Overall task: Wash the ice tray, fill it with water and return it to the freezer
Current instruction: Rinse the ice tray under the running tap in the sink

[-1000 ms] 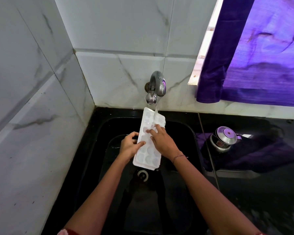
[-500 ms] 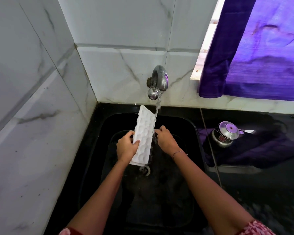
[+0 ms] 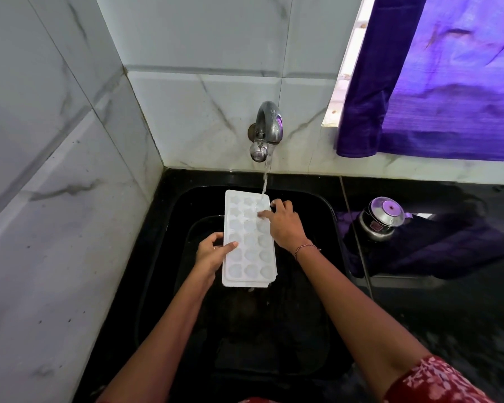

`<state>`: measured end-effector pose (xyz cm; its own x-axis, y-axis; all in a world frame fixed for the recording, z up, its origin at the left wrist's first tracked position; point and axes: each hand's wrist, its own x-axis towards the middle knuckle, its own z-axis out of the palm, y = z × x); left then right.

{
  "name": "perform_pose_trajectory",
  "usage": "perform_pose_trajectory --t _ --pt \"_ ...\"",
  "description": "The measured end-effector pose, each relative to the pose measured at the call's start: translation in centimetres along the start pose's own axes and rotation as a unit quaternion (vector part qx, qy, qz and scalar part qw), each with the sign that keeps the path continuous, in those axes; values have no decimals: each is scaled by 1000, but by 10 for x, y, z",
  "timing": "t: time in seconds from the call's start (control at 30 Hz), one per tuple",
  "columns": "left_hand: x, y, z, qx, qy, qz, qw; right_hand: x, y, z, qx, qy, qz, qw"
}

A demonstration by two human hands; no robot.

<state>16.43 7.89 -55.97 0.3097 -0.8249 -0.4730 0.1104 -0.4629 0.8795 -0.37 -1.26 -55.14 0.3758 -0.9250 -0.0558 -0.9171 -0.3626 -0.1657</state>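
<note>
Our left hand [image 3: 213, 253] grips the left long edge of the ice tray [image 3: 249, 242], thumb [image 3: 230, 245] on top of the rim and the other fingers curled beneath. Our right hand [image 3: 285, 225] is loose and holds nothing: its fingers [image 3: 263, 213] lie stretched across the cells in the far right part of the tray, touching the plastic. A thin bracelet [image 3: 304, 248] sits on that wrist, and a red patterned sleeve [image 3: 437, 382] shows at the bottom edge.

We hold the white tray cells-up and roughly level over the black sink [image 3: 329, 216], its long side running away from us. Water [image 3: 264, 178] runs from the metal tap [image 3: 266, 129] on the tiled wall [image 3: 56, 199] and lands on the tray's far right corner, just beside our right hand.

To the right of the sink, a shiny steel pot [image 3: 383, 218] with a lid stands on the dark glossy worktop [image 3: 419, 301]. Above it hangs a purple curtain [image 3: 448, 82].
</note>
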Motion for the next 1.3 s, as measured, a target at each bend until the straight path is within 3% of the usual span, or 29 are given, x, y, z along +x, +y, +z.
perform_pose_trajectory --t 0.2,0.63,0.77,1.3 --pt "-4 1 5 -23 -7 -3 1000 -3 0 -6 -37 16 7 999" --pt "-3 6 9 -43 -18 2 999 -6 5 -17 1 19 16 1000" --pt "-5 8 13 -59 -34 1 998 -6 3 -19 5 32 -27 999" --pt "5 8 21 -67 -62 -2 996 -1 4 -26 -45 22 -34 998"
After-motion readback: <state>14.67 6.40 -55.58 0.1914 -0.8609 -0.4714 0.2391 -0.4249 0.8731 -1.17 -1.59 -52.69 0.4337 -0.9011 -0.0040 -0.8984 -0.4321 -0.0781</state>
